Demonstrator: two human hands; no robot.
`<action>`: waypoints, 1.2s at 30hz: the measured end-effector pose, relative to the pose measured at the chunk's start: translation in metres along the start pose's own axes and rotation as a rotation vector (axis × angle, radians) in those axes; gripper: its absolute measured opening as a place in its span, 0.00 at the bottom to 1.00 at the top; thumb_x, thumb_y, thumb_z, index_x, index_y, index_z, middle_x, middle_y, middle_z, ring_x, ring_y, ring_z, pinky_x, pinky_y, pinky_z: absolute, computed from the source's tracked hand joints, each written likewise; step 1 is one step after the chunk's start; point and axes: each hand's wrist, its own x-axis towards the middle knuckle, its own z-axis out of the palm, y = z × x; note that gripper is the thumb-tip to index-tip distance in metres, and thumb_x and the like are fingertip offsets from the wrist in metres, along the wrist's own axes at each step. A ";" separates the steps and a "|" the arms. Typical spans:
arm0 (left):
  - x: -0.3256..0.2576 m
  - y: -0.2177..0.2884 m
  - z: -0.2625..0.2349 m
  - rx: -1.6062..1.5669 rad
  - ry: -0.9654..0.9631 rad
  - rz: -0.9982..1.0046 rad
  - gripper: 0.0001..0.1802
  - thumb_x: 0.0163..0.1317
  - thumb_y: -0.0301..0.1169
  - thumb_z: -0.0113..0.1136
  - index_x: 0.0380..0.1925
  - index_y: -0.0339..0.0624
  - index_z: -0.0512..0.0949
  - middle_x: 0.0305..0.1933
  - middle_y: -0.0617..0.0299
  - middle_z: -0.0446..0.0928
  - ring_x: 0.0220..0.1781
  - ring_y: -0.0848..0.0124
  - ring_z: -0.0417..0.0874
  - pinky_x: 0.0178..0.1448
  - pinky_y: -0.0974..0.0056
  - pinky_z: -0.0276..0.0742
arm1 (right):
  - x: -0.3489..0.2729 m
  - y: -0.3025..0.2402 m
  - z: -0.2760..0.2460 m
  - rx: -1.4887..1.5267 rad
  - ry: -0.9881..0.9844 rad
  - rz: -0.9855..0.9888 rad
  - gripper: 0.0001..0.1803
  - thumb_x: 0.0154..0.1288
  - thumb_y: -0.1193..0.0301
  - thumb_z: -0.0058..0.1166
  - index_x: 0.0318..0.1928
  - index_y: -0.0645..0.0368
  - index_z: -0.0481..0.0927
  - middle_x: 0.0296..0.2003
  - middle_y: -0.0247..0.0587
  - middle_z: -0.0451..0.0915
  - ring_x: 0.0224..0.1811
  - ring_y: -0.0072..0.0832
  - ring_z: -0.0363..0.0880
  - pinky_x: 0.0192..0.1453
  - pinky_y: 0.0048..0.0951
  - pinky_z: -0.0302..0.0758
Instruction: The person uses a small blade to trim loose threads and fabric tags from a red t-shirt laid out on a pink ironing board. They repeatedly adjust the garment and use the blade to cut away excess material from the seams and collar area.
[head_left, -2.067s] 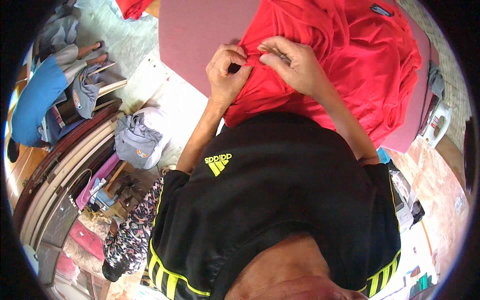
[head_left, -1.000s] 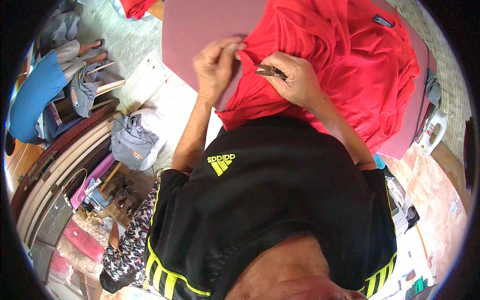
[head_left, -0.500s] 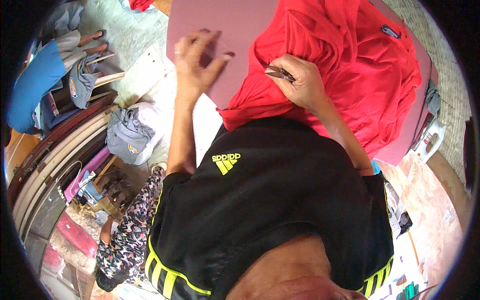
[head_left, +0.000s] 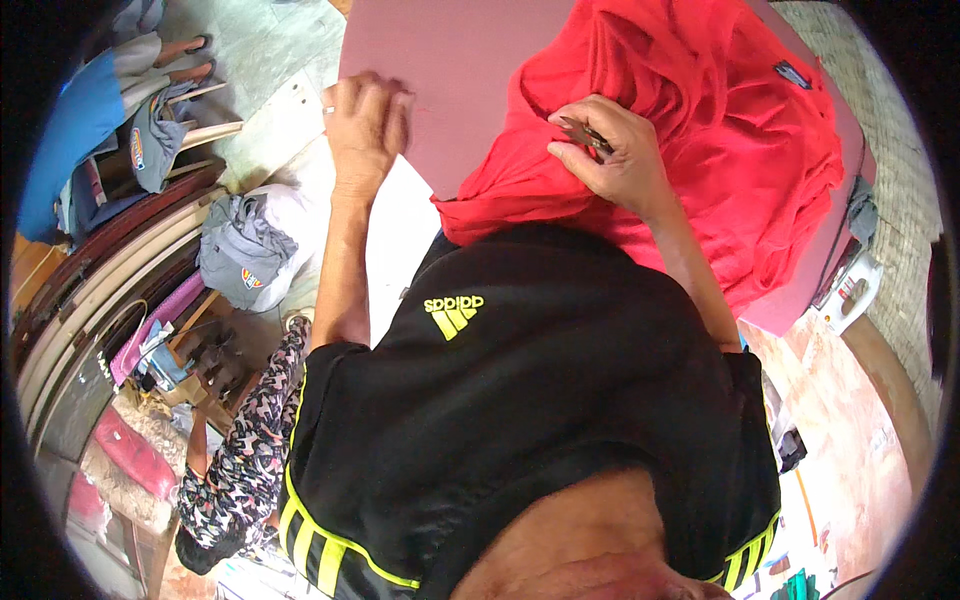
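Crumpled over the right part of a mauve padded table (head_left: pixel 430 80) is a red cloth garment (head_left: pixel 690 150) with a small dark label. Above its left portion, my right hand (head_left: pixel 625 160) is closed around small thread snips (head_left: pixel 588 138), whose blades point left between thumb and forefinger. My left hand (head_left: pixel 365 125), with a ring on one finger, is at the table's left edge, apart from the garment. Its fingers are curled together and slightly blurred; their tips are hidden, so anything in them cannot be made out.
An iron (head_left: pixel 855 290) stands by the table's right edge, with a grey cloth (head_left: pixel 862 210) next to it. Grey garments (head_left: pixel 245 250) lie in a heap at the left. A person in patterned clothes (head_left: pixel 250 450) is at the lower left, another in blue (head_left: pixel 75 150) at the upper left.
My left hand has moved left to the table edge, and its spread fingers have curled in. My right hand has turned slightly, so less of the snips' blades shows.
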 end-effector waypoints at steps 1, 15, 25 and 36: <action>0.001 -0.016 0.005 0.015 0.034 -0.064 0.11 0.60 0.35 0.65 0.39 0.42 0.81 0.44 0.55 0.76 0.47 0.58 0.73 0.58 0.54 0.68 | 0.000 0.000 0.000 0.008 0.004 0.029 0.11 0.58 0.73 0.67 0.42 0.60 0.81 0.30 0.37 0.80 0.28 0.23 0.77 0.32 0.26 0.72; 0.047 0.077 0.025 -1.088 -0.643 -0.149 0.13 0.59 0.30 0.70 0.42 0.38 0.80 0.34 0.64 0.74 0.27 0.75 0.67 0.32 0.67 0.67 | 0.002 0.000 -0.011 0.362 -0.082 0.252 0.07 0.64 0.75 0.62 0.42 0.60 0.81 0.27 0.19 0.74 0.27 0.07 0.65 0.30 0.18 0.62; 0.047 0.077 0.037 -1.196 -0.574 -0.092 0.10 0.60 0.27 0.69 0.40 0.36 0.81 0.24 0.70 0.68 0.26 0.79 0.65 0.29 0.67 0.61 | 0.029 -0.014 -0.011 -0.237 -0.135 -0.082 0.13 0.63 0.67 0.62 0.45 0.58 0.79 0.34 0.47 0.82 0.34 0.40 0.82 0.40 0.36 0.77; 0.057 0.078 0.043 -1.224 -0.688 -0.110 0.10 0.60 0.31 0.71 0.38 0.39 0.82 0.22 0.73 0.67 0.25 0.81 0.66 0.28 0.70 0.61 | 0.038 -0.015 -0.065 -0.175 -0.395 -0.032 0.12 0.68 0.65 0.57 0.45 0.59 0.76 0.35 0.43 0.82 0.38 0.40 0.83 0.44 0.39 0.77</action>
